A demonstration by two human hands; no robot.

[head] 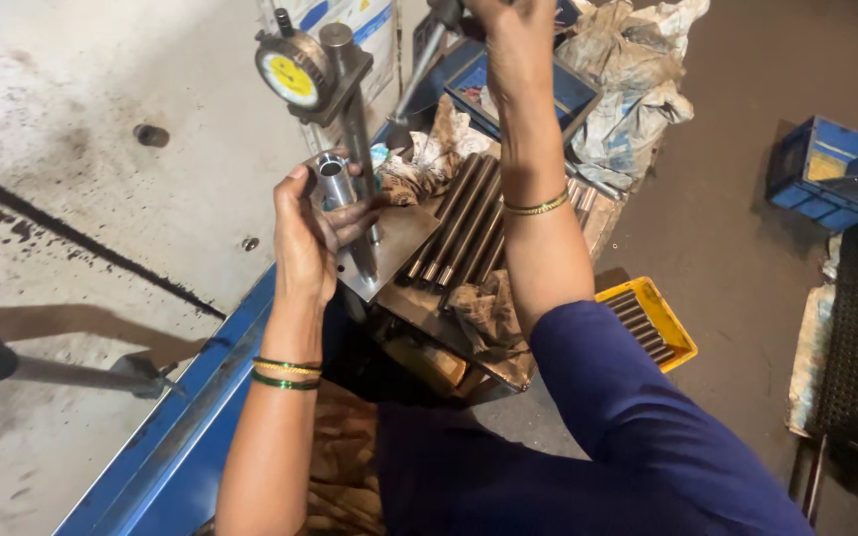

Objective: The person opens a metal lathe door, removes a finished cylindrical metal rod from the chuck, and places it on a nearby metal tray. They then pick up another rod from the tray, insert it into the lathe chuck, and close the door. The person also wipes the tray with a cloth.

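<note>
Fingers (pixel 335 213) around metal sleeve (pixel 334 179), upright

Landmark: yellow tray (pixel 659 320), holding dark rods. Row of long steel rods (pixel 459 223) just left of it. Oily rag (pixel 489 316) between rods and tray. Blue crate (pixel 826 171) well up-right. White sacks (pixel 638 74) above. Blue bench edge (pixel 186 427) far left.

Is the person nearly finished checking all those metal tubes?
Hard to tell. In hand: the left hand holds one hollow metal tube at the dial gauge stand, while the right hand reaches up. A row of tubes lies on the bench; more fill the yellow tray. Which are checked isn't visible.
</note>
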